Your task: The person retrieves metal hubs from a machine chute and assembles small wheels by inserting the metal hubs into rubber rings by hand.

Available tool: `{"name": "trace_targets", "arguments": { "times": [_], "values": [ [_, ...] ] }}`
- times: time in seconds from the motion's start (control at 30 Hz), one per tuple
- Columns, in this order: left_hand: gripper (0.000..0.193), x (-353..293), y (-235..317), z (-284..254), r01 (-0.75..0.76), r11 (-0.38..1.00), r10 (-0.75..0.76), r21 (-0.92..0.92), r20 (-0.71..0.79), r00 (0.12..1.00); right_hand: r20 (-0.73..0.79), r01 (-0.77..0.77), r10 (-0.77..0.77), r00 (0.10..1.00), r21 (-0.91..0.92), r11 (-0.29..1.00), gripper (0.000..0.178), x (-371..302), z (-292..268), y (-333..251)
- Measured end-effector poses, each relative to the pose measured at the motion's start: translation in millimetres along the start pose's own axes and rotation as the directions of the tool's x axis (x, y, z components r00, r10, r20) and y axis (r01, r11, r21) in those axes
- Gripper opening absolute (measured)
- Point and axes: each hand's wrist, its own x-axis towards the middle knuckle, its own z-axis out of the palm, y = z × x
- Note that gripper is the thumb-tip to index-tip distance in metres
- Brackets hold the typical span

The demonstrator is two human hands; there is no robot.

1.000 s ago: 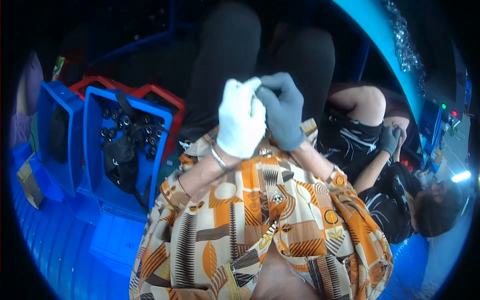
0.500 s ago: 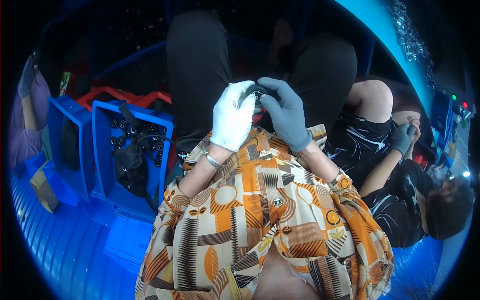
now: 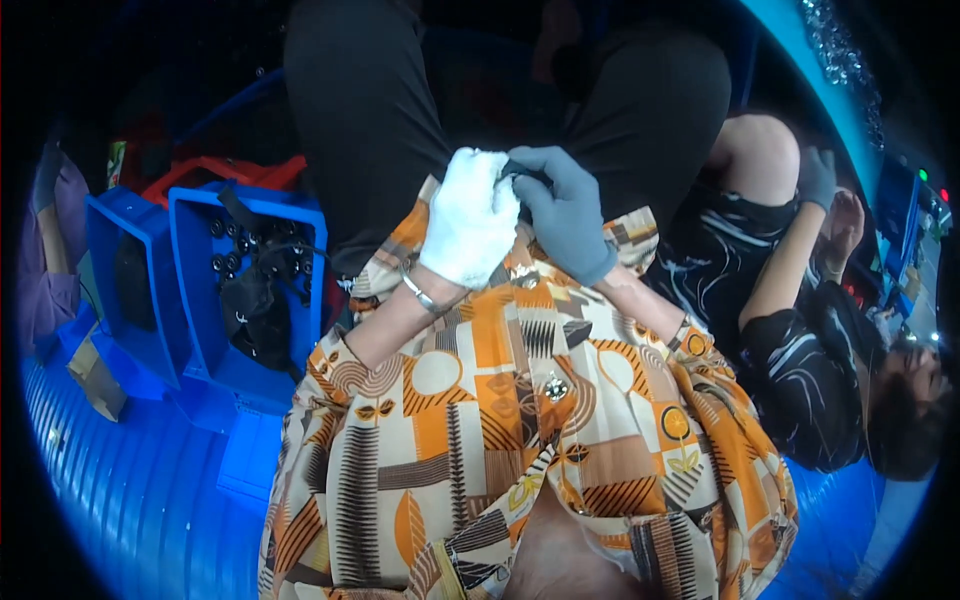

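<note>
1. Left hand: a white knitted glove covers the left hand. Its fingers are curled narrow and grip the left side of a small black part.
2. Right hand: a smooth grey glove covers the right hand. Its forefinger arches over the part and its thumb lies below; the grip is narrow, on the part's right side.
3. Part position: the part sits between the fingertips of both hands, in front of the patterned orange, brown and cream shirt. The fingers hide most of its outline.
4. Surroundings, left side: an open blue plastic box stands well apart from the hands. It contains round black pieces with pale rings and a crumpled black fabric item.
</note>
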Motion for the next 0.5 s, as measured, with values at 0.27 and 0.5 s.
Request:
{"name": "trace_targets", "arguments": {
  "times": [0.27,0.5],
  "values": [
    [0.021,-2.8,0.0,-2.9,-0.091,0.994,0.082,0.062,0.135,0.987,0.026,-0.004,0.005,1.0,-0.026,1.0,0.015,-10.4,-4.6,-0.2],
    [0.025,-2.7,-8.7,-4.1,0.244,0.923,-0.17,-0.298,0.253,0.952,0.035,-0.147,0.144,0.989,0.093,0.985,0.019,-13.6,-6.1,2.5]
  ]
}}
